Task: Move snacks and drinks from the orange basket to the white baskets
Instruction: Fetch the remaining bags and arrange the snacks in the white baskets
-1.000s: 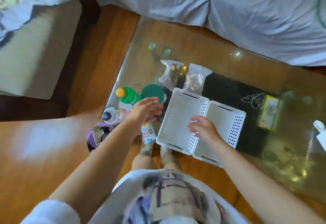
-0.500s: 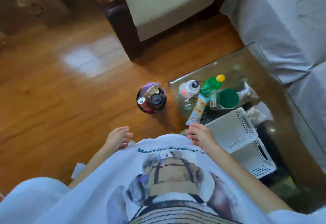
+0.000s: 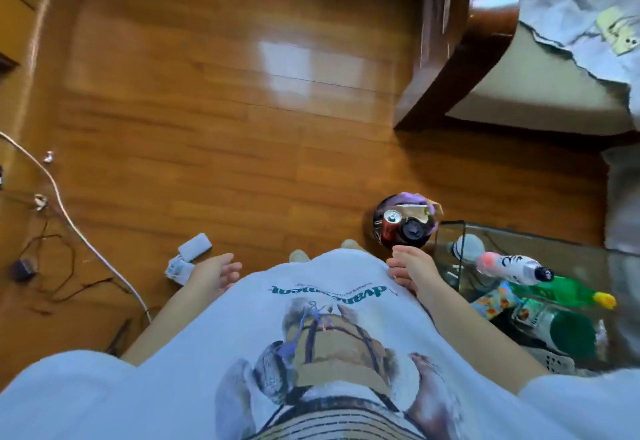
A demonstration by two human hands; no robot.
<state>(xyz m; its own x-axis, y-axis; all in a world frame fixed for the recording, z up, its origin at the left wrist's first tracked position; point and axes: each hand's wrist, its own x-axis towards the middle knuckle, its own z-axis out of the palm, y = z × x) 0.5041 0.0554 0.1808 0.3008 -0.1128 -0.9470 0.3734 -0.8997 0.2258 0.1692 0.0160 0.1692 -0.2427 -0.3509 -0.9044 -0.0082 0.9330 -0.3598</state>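
Both hands empty, fingers loosely spread: left hand (image 3: 214, 271) at seven o'clock, right hand (image 3: 412, 268) just beside the basket (image 3: 403, 223). Reach straight down for the can (image 3: 391, 223).

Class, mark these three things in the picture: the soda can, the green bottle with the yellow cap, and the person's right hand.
Soda can (image 3: 392, 217), head view: on its silver top.
Green bottle (image 3: 561, 292), head view: on its green body, left of the yellow cap.
Right hand (image 3: 412, 268), head view: on the back of the hand.
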